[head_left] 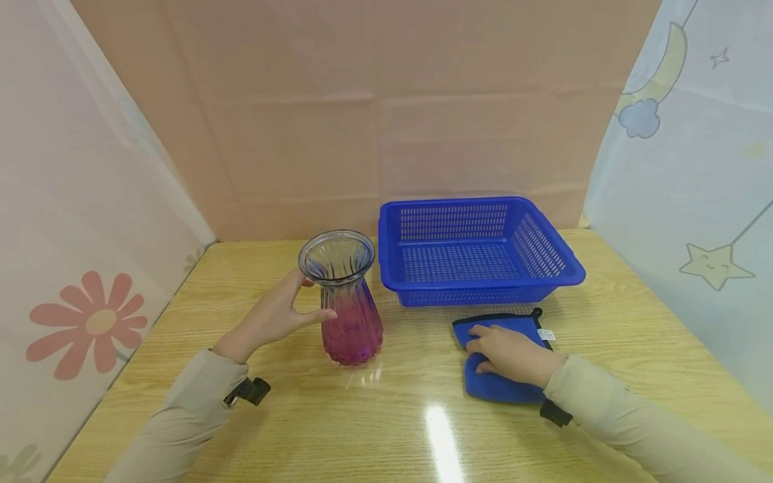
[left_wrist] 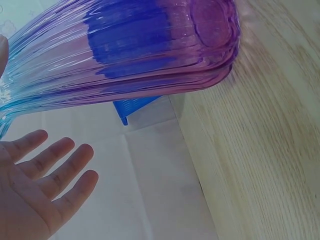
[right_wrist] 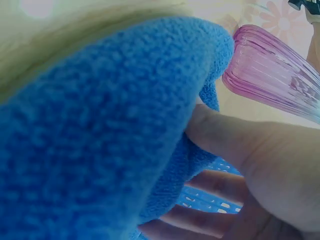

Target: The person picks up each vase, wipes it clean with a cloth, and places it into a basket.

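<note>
A ribbed glass vase [head_left: 351,322], clear at its flared rim and pink-purple below, stands upright on the table. My left hand [head_left: 274,314] is at its left side, thumb in front of the glass and the other fingers partly hidden behind the neck. Those fingers [left_wrist: 75,167] are spread and apart from the glass in the left wrist view. My right hand [head_left: 510,353] lies over a blue terry cloth [head_left: 501,388] with black edging, a corner loop and a white tag. Its thumb [right_wrist: 215,130] and fingers pinch a fold of the cloth.
Behind the cloth stands a blue plastic basket [head_left: 483,280] with slotted walls, just right of the vase. The wooden table [head_left: 338,429] meets a plain backdrop at the rear and patterned curtains on both sides.
</note>
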`<state>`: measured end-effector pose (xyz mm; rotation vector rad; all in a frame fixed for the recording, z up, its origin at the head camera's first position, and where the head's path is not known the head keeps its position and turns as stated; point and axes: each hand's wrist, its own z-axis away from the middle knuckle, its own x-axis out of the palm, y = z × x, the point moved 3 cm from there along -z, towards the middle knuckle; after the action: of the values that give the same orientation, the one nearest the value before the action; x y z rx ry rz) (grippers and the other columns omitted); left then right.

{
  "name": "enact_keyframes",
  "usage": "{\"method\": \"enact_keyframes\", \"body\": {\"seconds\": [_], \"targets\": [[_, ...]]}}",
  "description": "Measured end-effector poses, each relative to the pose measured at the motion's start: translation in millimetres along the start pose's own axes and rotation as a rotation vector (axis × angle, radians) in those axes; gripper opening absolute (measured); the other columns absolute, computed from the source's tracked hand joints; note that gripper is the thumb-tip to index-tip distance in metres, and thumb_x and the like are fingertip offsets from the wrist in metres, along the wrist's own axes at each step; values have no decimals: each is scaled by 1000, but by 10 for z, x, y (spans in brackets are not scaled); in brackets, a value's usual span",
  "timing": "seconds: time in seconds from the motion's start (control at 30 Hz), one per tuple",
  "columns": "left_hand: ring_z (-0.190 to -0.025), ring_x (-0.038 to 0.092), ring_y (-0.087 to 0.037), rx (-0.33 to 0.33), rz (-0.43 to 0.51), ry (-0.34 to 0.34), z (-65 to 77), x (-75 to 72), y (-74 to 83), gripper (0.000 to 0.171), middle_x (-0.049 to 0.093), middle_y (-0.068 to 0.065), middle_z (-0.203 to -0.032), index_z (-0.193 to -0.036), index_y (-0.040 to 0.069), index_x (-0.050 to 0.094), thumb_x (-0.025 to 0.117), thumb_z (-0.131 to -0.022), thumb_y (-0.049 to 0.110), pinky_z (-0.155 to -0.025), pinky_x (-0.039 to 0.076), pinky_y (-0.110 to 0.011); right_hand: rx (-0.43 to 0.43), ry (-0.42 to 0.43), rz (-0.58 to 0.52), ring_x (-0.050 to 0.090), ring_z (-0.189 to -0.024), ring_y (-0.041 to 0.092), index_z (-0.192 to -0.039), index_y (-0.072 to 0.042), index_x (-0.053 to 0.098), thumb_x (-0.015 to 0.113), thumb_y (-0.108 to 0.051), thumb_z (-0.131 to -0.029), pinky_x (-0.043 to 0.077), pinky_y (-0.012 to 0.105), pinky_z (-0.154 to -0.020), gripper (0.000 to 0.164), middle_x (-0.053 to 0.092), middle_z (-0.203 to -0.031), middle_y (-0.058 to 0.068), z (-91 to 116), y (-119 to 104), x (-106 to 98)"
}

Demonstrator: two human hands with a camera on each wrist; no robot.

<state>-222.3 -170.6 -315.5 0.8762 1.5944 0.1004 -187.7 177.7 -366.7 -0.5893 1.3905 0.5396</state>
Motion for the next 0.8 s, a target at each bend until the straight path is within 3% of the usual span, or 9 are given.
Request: {"method": "enact_keyframes", "body": {"seconds": [0.27, 0.47, 0.8], "targets": [[-121, 51, -33, -8, 21, -1, 2, -15, 10, 87, 41, -12, -144, -146, 21, 24, 72, -77, 46, -100, 44, -51, -25, 113, 42, 67, -91, 27, -84, -14, 64, 73, -20, -78, 57, 35, -70, 13, 65, -112, 17, 21, 46, -44], [-122, 50, -31, -3, 42, 3, -1, -24, 27, 87, 41, -9, -144, -145, 23, 25, 72, -77, 47, -101, 43, -51, -12, 189, 13, 66, -98, 30, -85, -17, 62, 70, -21, -82, 58, 37, -72, 9, 64, -116, 16, 49, 35, -129], [-119, 53, -32, 10, 23, 15, -7, 1, 38, 83, 45, -10, -141, -143, 19, 30, 72, -77, 45, -98, 45, -52, -110, 379, -12, 66, -98, 27, -93, -13, 66, 71, -18, -82, 58, 36, -77, 14, 66, -110, 13, 49, -72, -252]]}}
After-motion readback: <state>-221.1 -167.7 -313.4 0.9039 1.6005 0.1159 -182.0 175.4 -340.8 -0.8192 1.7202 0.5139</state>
